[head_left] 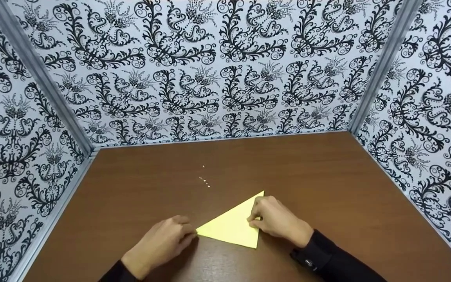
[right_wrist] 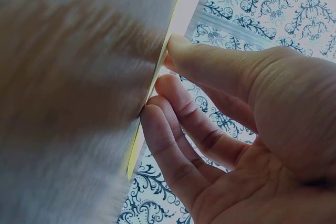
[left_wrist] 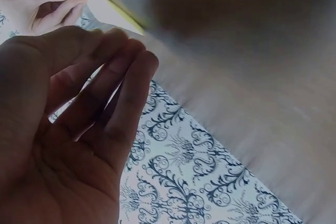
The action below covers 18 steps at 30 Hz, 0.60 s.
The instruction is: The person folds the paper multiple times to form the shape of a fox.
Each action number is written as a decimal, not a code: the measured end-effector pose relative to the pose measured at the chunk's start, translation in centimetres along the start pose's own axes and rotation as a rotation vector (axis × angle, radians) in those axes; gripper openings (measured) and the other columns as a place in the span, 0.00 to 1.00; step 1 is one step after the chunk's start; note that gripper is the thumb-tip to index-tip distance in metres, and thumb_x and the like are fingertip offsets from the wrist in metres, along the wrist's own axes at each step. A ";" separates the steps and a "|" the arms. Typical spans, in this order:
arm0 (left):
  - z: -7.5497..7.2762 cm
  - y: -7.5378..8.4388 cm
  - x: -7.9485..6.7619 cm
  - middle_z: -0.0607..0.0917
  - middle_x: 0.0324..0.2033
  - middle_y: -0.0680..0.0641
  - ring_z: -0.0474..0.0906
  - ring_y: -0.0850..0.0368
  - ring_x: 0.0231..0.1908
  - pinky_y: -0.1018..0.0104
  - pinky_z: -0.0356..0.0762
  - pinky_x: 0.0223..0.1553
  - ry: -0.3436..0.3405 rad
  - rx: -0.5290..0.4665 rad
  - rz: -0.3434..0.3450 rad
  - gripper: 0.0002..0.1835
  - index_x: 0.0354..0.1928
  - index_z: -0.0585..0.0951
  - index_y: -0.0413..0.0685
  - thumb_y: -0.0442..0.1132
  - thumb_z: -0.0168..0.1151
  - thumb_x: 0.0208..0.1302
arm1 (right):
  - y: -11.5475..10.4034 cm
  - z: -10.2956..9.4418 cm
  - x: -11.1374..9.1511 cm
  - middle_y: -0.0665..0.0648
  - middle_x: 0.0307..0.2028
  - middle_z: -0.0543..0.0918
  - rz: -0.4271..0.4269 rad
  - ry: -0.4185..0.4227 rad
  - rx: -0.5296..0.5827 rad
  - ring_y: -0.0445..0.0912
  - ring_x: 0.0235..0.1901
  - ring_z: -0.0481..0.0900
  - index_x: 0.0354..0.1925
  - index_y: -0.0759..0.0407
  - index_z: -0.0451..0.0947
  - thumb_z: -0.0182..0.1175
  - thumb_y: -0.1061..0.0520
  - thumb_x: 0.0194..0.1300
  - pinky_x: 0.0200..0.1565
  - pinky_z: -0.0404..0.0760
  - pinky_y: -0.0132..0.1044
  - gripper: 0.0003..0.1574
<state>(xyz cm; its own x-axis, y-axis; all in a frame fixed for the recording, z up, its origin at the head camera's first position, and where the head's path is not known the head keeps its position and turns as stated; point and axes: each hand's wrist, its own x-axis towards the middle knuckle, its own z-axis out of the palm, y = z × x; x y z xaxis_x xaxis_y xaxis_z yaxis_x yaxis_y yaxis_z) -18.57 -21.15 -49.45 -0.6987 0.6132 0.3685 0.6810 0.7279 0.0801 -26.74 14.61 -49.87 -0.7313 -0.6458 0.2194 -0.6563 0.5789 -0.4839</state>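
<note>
A yellow sheet of paper (head_left: pixel 229 225), folded into a triangle, lies flat on the brown table. My left hand (head_left: pixel 163 241) rests at its left corner, fingertips touching the tip. The left wrist view shows that hand's fingers (left_wrist: pixel 134 87) loosely bent, beside the paper's pointed end (left_wrist: pixel 118 17). Over the right part of the triangle, my right hand (head_left: pixel 276 219) has thumb and forefinger brought together on the paper. From the right wrist, the thumb is against the thin yellow edge (right_wrist: pixel 135 150), and the other fingers are bent near the tabletop.
Small white specks (head_left: pixel 204 181) show on the table (head_left: pixel 143 176) beyond the paper; whether they are scraps or reflections I cannot tell. Walls with black scroll patterns (head_left: pixel 225 78) enclose the back and both sides, with grey posts (head_left: pixel 378 74) at the corners.
</note>
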 end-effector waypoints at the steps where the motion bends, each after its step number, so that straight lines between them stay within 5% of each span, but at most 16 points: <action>1: 0.0 0.1 0.4 0.89 0.37 0.55 0.87 0.63 0.37 0.65 0.90 0.38 0.009 0.005 0.007 0.06 0.39 0.92 0.53 0.34 0.82 0.72 | 0.0 0.0 0.0 0.54 0.38 0.90 0.003 -0.001 0.000 0.40 0.35 0.85 0.42 0.60 0.99 0.83 0.65 0.69 0.37 0.83 0.28 0.03; 12: 1.5 0.9 4.2 0.90 0.45 0.50 0.89 0.59 0.42 0.68 0.89 0.42 -0.060 -0.035 -0.007 0.05 0.51 0.92 0.50 0.39 0.78 0.80 | 0.1 0.2 0.0 0.57 0.39 0.91 -0.022 -0.001 0.018 0.48 0.36 0.88 0.41 0.61 0.99 0.82 0.65 0.70 0.37 0.84 0.27 0.02; 18: 2.4 2.3 6.0 0.89 0.45 0.51 0.88 0.59 0.43 0.68 0.90 0.42 -0.027 0.017 0.019 0.08 0.52 0.95 0.51 0.41 0.82 0.76 | 0.1 0.2 0.1 0.54 0.36 0.90 -0.023 0.021 0.001 0.41 0.34 0.85 0.39 0.58 0.99 0.84 0.65 0.69 0.35 0.82 0.28 0.03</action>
<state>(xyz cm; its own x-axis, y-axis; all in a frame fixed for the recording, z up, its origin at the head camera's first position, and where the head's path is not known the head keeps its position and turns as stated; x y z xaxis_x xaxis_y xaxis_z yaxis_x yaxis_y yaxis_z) -21.76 -15.09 -49.27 -0.6917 0.6345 0.3450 0.6904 0.7211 0.0580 -26.89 14.49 -50.08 -0.7195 -0.6487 0.2479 -0.6729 0.5631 -0.4797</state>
